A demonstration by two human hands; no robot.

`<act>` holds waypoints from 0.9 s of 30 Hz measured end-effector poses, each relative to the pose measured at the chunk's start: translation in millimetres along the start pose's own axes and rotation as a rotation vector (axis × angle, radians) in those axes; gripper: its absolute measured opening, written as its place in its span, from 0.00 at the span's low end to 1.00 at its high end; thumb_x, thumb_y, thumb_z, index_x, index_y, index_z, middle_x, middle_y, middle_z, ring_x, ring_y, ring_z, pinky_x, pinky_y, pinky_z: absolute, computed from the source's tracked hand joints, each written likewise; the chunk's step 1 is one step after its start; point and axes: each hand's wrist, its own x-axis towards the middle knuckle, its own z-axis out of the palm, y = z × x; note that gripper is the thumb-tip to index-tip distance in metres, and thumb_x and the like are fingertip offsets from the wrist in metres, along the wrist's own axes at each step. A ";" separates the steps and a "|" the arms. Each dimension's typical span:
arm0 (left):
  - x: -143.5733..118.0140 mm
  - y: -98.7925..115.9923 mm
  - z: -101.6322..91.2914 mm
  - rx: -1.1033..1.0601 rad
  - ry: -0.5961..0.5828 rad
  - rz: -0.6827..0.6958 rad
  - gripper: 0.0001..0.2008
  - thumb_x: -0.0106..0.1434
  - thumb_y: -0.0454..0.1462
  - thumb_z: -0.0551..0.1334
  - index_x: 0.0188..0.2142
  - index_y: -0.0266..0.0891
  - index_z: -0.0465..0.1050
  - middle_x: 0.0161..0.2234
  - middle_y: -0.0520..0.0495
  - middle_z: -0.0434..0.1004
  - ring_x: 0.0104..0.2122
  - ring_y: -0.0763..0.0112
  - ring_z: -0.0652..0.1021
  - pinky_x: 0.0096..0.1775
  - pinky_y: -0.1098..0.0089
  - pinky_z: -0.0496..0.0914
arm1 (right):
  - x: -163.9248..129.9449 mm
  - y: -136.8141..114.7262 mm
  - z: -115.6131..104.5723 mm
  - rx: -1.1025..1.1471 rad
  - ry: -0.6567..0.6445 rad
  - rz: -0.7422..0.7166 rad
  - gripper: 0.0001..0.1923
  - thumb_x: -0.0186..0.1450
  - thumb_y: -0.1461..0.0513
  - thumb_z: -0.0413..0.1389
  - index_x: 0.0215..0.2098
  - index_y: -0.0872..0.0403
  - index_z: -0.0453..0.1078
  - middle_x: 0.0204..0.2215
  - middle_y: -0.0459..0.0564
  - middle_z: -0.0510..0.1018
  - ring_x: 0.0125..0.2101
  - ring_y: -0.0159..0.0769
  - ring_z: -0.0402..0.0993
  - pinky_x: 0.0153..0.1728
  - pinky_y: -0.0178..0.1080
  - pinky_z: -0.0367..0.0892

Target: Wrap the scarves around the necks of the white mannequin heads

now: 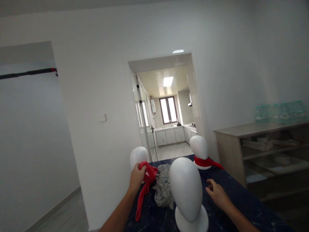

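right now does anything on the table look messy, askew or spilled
Only the grey bundle looks untidy: it lies in a loose, rumpled heap on the dark table, beside the nearest white head. No spill or damage shows.

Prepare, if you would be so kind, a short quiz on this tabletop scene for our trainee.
1. What does the left hand hold?
2. True or false: the right hand is gripping the gray bundle.
3. Which has a red band around its neck: (a) the nearest mannequin head; (b) the far-right mannequin head; (c) both?

Key:
1. A red scarf.
2. False; nothing shows in the right hand.
3. b.
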 end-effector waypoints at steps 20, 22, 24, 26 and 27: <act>-72.1 221.1 -136.5 -0.896 -0.584 0.140 0.08 0.65 0.35 0.69 0.42 0.33 0.78 0.30 0.49 0.79 0.28 0.74 0.77 0.34 0.73 0.75 | -126.6 -331.4 -72.6 0.604 -0.123 -0.442 0.59 0.56 0.50 0.75 0.76 0.40 0.48 0.73 0.53 0.61 0.70 0.58 0.60 0.68 0.68 0.60; -88.9 233.8 -132.5 -0.933 -0.639 0.127 0.08 0.66 0.36 0.68 0.42 0.33 0.78 0.30 0.48 0.79 0.29 0.73 0.78 0.35 0.71 0.77 | -126.5 -346.8 -50.1 0.568 -0.176 -0.401 0.68 0.52 0.52 0.77 0.78 0.40 0.40 0.72 0.54 0.62 0.69 0.59 0.61 0.67 0.67 0.61; -105.2 242.6 -125.8 -0.984 -0.692 0.097 0.06 0.66 0.36 0.68 0.41 0.34 0.78 0.30 0.48 0.78 0.30 0.72 0.79 0.37 0.70 0.78 | -125.1 -357.3 -29.8 0.610 -0.230 -0.360 0.69 0.50 0.56 0.77 0.77 0.39 0.39 0.65 0.52 0.71 0.59 0.55 0.72 0.59 0.62 0.71; -118.7 247.4 -117.9 -1.064 -0.739 0.082 0.04 0.67 0.34 0.66 0.38 0.34 0.77 0.32 0.48 0.78 0.30 0.74 0.78 0.39 0.70 0.79 | -124.5 -360.6 -13.8 0.637 -0.260 -0.335 0.64 0.49 0.60 0.76 0.75 0.40 0.47 0.58 0.49 0.77 0.49 0.49 0.77 0.49 0.54 0.77; -124.0 248.4 -114.3 -1.109 -0.759 0.078 0.03 0.67 0.33 0.66 0.38 0.34 0.77 0.33 0.48 0.78 0.30 0.76 0.78 0.40 0.71 0.78 | -124.4 -359.0 -8.3 0.630 -0.269 -0.326 0.58 0.49 0.62 0.75 0.72 0.42 0.54 0.54 0.47 0.79 0.45 0.47 0.78 0.45 0.51 0.77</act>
